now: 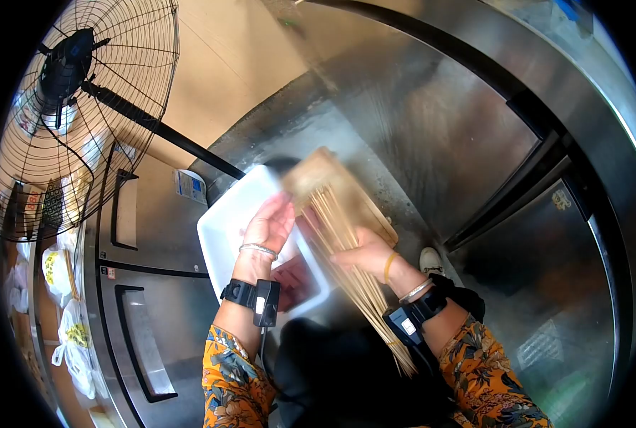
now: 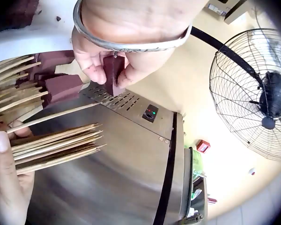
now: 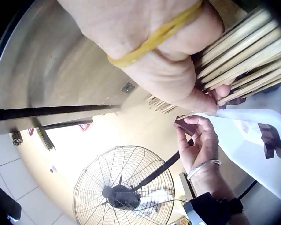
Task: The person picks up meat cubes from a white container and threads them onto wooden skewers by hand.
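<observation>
Between thumb and fingertips, my left hand (image 1: pixel 269 225) pinches a dark reddish-brown block (image 2: pixel 113 75), smooth and flat-sided. My right hand (image 1: pixel 368 257) grips a thick bundle of bamboo skewers (image 1: pixel 371 307), pointed ends away from me. One skewer (image 2: pixel 61 113) juts out beyond the rest, its tip right by the held block in both wrist views. Below the left hand is a white plastic tub (image 1: pixel 221 228) with more dark red blocks (image 1: pixel 296 282) inside. A tan tray (image 1: pixel 346 185) lies beside the tub, partly behind the skewers; similar blocks (image 2: pixel 63 88) show near the skewers.
A black-caged standing fan (image 1: pixel 93 93) rises at the far left, its pole reaching down behind the tub. Steel cabinet doors (image 1: pixel 154 314) stand at the left, and a large steel refrigerator (image 1: pixel 546 271) at the right. Plastic bags (image 1: pixel 75 342) sit along the left edge.
</observation>
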`<move>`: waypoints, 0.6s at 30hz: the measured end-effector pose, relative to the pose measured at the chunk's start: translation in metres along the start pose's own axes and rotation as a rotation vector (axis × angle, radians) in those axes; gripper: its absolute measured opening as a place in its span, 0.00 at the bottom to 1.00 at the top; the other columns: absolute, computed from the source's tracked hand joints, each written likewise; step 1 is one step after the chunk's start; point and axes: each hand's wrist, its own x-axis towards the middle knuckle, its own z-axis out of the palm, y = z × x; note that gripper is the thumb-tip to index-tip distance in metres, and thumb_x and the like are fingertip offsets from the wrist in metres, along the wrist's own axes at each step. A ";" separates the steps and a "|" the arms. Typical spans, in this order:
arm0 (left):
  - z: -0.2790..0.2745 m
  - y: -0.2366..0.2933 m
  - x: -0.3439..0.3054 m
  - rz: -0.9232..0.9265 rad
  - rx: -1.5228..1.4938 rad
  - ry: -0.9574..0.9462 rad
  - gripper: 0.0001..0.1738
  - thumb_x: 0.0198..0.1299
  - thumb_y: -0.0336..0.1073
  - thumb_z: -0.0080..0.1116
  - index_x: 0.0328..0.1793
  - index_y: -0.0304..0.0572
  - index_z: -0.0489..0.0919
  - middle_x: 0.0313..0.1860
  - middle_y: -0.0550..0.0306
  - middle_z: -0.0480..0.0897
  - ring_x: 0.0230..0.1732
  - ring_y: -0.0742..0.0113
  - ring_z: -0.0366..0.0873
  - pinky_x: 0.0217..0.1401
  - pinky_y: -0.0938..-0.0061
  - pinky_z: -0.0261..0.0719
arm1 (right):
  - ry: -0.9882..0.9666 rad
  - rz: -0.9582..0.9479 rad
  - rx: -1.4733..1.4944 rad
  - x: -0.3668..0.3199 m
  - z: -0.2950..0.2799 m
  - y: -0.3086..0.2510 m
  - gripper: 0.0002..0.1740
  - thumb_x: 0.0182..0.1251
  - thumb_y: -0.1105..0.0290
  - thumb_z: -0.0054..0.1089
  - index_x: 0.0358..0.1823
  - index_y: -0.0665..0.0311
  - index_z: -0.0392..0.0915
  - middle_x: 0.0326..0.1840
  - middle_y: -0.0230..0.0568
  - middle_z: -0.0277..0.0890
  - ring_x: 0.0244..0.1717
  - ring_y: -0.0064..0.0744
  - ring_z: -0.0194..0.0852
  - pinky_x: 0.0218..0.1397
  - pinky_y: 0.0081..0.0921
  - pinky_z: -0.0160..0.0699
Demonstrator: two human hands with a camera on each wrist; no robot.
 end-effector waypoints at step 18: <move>0.003 0.000 -0.002 -0.206 -0.359 -0.121 0.16 0.58 0.29 0.47 0.52 0.31 0.71 0.49 0.46 0.74 0.53 0.53 0.71 0.57 0.58 0.74 | 0.018 0.033 -0.025 0.002 0.001 -0.002 0.16 0.52 0.77 0.64 0.43 0.66 0.72 0.31 0.33 0.74 0.28 0.20 0.71 0.31 0.19 0.72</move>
